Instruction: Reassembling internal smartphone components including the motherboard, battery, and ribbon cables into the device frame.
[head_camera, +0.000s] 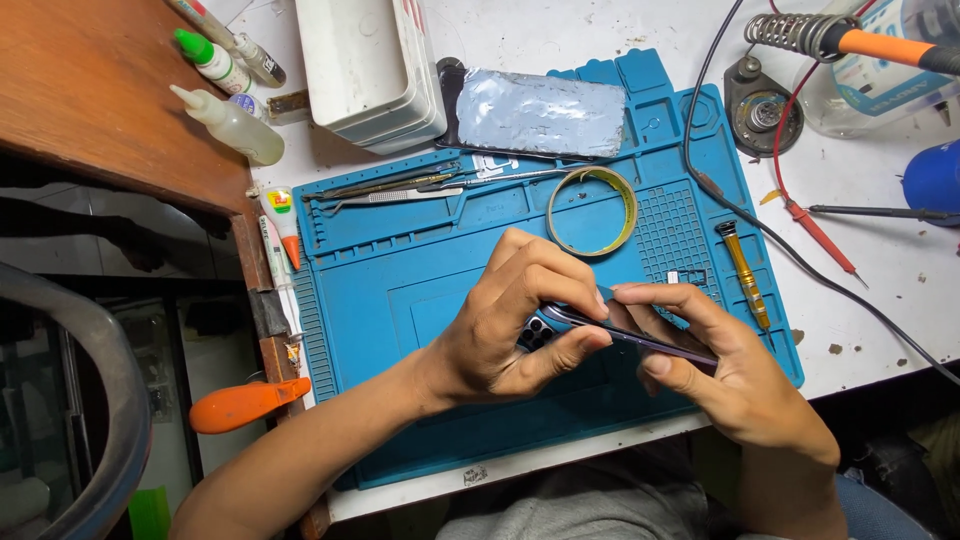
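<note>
Phone (600, 330), dark and slim, held edge-on just above the blue work mat (400, 300), centre frame, camera cluster facing lower left. My left hand (510, 320) pinches its near end, fingers curled shut; my right hand (730, 370) cradles the far end, thumb along the edge to steady it. Tape roll (592, 210) and tweezers (400, 195) lie above, gold screwdriver (745, 272) to the right.

On my blue mat (400, 290), a tape ring (592, 210) sits at upper centre, tweezers (400, 192) to its left, a gold screwdriver (743, 272) at right. A white tray (368, 65) lies top centre, glue bottles (228, 115) upper left, a soldering iron (850, 40) top right.
</note>
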